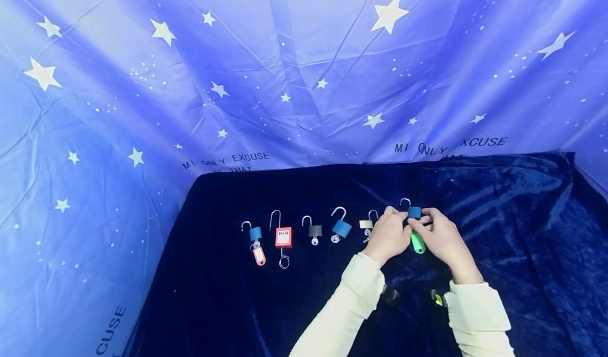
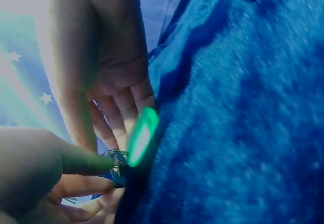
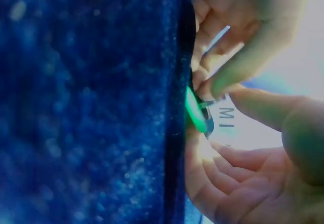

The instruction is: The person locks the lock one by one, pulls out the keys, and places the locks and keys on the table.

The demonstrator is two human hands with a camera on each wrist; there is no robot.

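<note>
A blue padlock (image 1: pixel 415 212) with its shackle swung open is between my two hands in the head view. A green key tag (image 1: pixel 418 243) hangs from it on a ring. The left hand (image 1: pixel 389 233) has thumb and fingertips at the padlock's left side. In the left wrist view its thumb (image 2: pixel 86 159) pinches by the metal ring (image 2: pixel 117 156) and padlock. From the right, my right hand (image 1: pixel 442 235) holds the same padlock, thumb at the lower edge and index finger by the side. Its other fingers curve loosely behind the green tag (image 3: pixel 195 112) in the right wrist view.
To the left stand several open padlocks in a row: blue with a pink tag (image 1: pixel 255 234), red (image 1: pixel 283 237), dark grey (image 1: pixel 315 231), blue (image 1: pixel 342 227) and brass (image 1: pixel 366 224), the last beside my left hand. Dark blue velvet (image 1: pixel 214 304) covers the table; starry cloth (image 1: pixel 304 56) hangs behind.
</note>
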